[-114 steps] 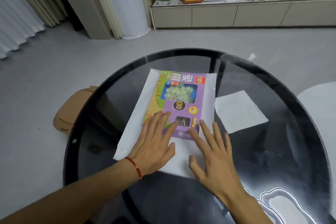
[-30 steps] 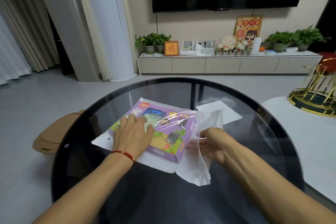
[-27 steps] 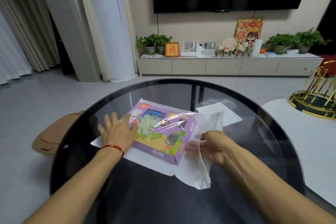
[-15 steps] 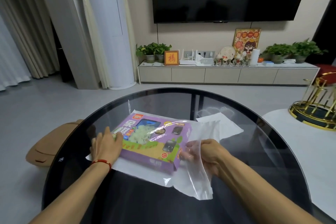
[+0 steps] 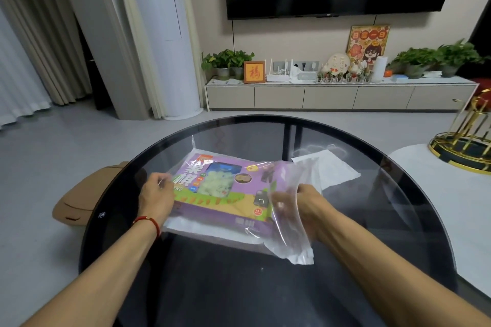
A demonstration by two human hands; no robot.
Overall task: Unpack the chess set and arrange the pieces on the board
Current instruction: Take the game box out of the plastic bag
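Head view: a round dark glass bench (image 5: 239, 287), with everything of the task near its middle; risks first, then what holds what, largest thing to smallest
Bench risk: the glass looks slick, so the clear plastic bag (image 5: 289, 236) and its load could slide toward 6 o'clock if the pull is uneven; the cause would be tugging the film without pinning the box
Bag risk: thin film bunched at 3 o'clock of the box could tear or cling, and drag the box along with it
Box risk: if the purple chess box (image 5: 225, 194) tips once free, loose pieces could spill; I cannot tell whether its flap is sealed
Bag contents: the chess box, lying flat, still mostly inside; the open mouth is at its 3 o'clock end
Box contents: pale pieces show through a window on top; no board visible
Left hand (image 5: 156, 198): fingers curled, pinching the bag at the box's 9 o'clock edge
Right hand (image 5: 300, 207): curled into the bag mouth behind the film; whether it grips box or film, I cannot tell
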